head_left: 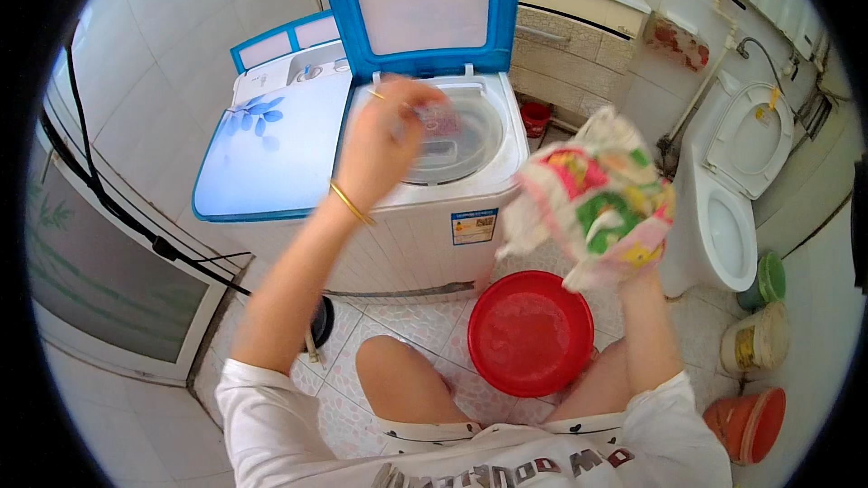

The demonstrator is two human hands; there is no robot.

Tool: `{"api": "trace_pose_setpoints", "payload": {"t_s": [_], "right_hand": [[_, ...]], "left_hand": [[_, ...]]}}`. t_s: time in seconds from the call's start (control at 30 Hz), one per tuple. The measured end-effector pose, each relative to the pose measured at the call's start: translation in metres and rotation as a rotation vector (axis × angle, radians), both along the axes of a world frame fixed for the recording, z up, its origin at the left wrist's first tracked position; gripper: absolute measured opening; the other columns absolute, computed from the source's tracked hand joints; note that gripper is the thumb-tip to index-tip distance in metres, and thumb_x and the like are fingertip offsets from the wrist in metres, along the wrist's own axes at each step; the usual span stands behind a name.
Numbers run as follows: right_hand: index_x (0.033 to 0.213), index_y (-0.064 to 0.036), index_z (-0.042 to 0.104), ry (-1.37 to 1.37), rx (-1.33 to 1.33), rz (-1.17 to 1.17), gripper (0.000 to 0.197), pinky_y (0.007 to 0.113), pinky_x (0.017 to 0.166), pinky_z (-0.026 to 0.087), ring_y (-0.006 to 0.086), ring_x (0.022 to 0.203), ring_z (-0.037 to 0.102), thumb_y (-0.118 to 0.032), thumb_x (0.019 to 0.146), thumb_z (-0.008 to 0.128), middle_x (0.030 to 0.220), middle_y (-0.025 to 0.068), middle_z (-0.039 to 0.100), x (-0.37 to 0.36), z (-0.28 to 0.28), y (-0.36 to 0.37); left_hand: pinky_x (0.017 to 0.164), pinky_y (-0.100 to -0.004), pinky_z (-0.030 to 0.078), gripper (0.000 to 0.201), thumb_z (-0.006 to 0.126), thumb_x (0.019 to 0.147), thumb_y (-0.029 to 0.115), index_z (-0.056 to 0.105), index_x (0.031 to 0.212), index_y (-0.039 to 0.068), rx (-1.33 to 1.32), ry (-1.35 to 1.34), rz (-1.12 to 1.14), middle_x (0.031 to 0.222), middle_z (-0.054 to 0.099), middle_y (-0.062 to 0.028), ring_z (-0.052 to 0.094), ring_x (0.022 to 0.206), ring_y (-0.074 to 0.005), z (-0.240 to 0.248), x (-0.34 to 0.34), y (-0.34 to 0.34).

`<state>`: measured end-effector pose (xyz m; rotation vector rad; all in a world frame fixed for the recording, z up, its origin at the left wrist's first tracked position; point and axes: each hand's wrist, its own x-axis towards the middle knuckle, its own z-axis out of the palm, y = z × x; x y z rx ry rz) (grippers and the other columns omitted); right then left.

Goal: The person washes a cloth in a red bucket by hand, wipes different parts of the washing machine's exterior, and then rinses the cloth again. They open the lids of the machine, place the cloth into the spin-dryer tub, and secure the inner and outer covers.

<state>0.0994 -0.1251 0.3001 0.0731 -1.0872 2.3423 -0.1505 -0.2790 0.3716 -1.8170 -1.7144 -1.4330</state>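
A white towel (592, 194) printed in pink, green and yellow is held up in the air, bunched and blurred. My right hand grips it from below, with its fingers mostly hidden by the cloth. My left hand (393, 131), with a gold bangle at the wrist, hangs over the round spin tub (461, 140) of the washing machine (398, 235). Its fingers look bent but are smeared by motion, and I cannot make out anything in them. A blue-framed lid (420, 4) stands raised behind the tub. Below, a red basin (531, 334) with water rests between my knees.
The other machine lid (280, 144), with blue leaves, is down. A toilet (732, 189) is at the right, with a green bucket (768, 280), a white bucket (758, 341) and an orange bucket (750, 425) along the wall. A black hose (127, 208) runs down at the left.
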Motion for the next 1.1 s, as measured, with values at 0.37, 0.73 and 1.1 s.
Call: {"api": "trace_pose_setpoints", "payload": {"t_s": [0.37,0.73,1.1], "right_hand": [[0.141,-0.009,0.017,0.171,1.76,-1.043,0.066,0.043,0.109,0.012,0.035,0.132,0.019,-0.01,0.08,0.043,0.145,0.0149,0.019,-0.205,0.109,0.06],[0.139,-0.0045,0.021,-0.144,1.78,-1.016,0.069,0.04,0.106,0.019,0.0344,0.13,0.024,-0.016,0.076,0.049,0.143,0.0167,0.023,-0.306,0.086,0.066],[0.13,-0.0119,0.041,-0.149,2.266,-0.884,0.05,0.032,0.097,0.038,0.0195,0.115,0.049,-0.021,0.082,0.05,0.133,0.0078,0.043,-0.237,0.099,0.087]], "left_hand": [[0.105,-0.0333,0.019,0.073,0.034,0.09,0.055,0.021,0.139,0.002,-0.043,-0.835,0.017,0.14,0.03,-0.0145,0.028,0.127,-0.0236,0.017,-0.198,0.072],[0.099,-0.0307,0.027,0.068,0.032,0.09,0.057,0.039,0.13,0.002,0.021,-0.803,0.049,0.127,0.044,-0.0086,0.038,0.115,-0.0177,0.012,-0.192,0.083],[0.093,-0.027,0.031,0.066,0.031,0.09,0.057,0.043,0.126,0.002,-0.064,-0.916,0.15,0.116,0.049,-0.0079,0.042,0.103,-0.0152,0.02,-0.188,0.082]]}}
